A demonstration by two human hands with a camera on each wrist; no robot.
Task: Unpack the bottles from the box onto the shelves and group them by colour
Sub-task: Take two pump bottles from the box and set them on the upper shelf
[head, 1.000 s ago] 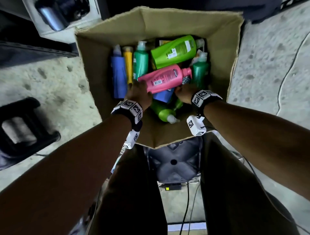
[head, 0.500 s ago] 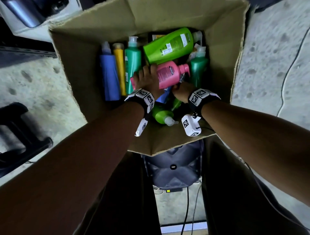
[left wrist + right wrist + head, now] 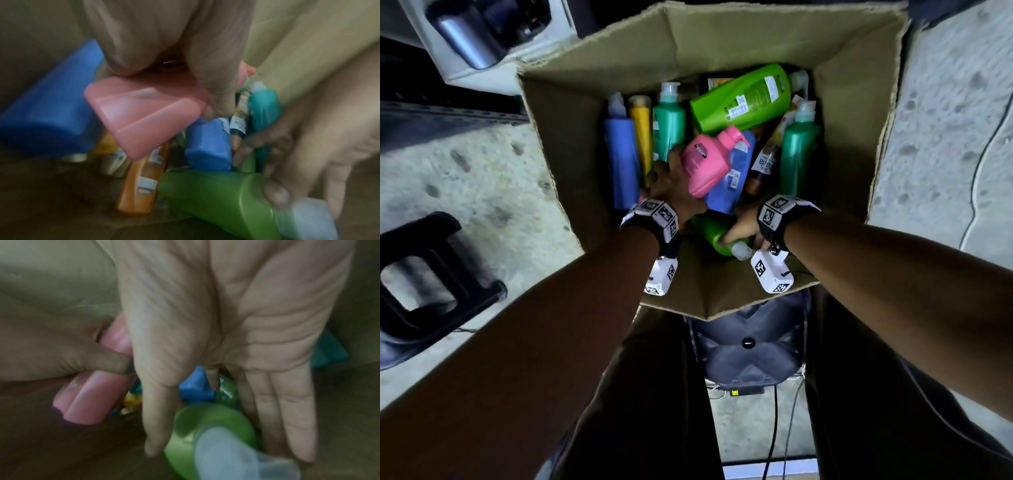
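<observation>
Left hand (image 3: 674, 185) gripping pink bottle (image 3: 709, 164), right hand (image 3: 744, 228) grasping green bottle (image 3: 717, 236), inside box (image 3: 852, 113).

My left hand (image 3: 164, 48) has its grip round the pink bottle (image 3: 144, 113), base tilted toward me. Below the pink bottle lies an orange bottle (image 3: 141, 183); right of it, my right hand (image 3: 308, 154) touches a green bottle (image 3: 216, 198).

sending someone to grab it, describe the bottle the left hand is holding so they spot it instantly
Look into the open cardboard box, at the middle of the bottle pile. The left hand grips a pink pump bottle tilted above a blue one; it is the only pink bottle in view.
</observation>
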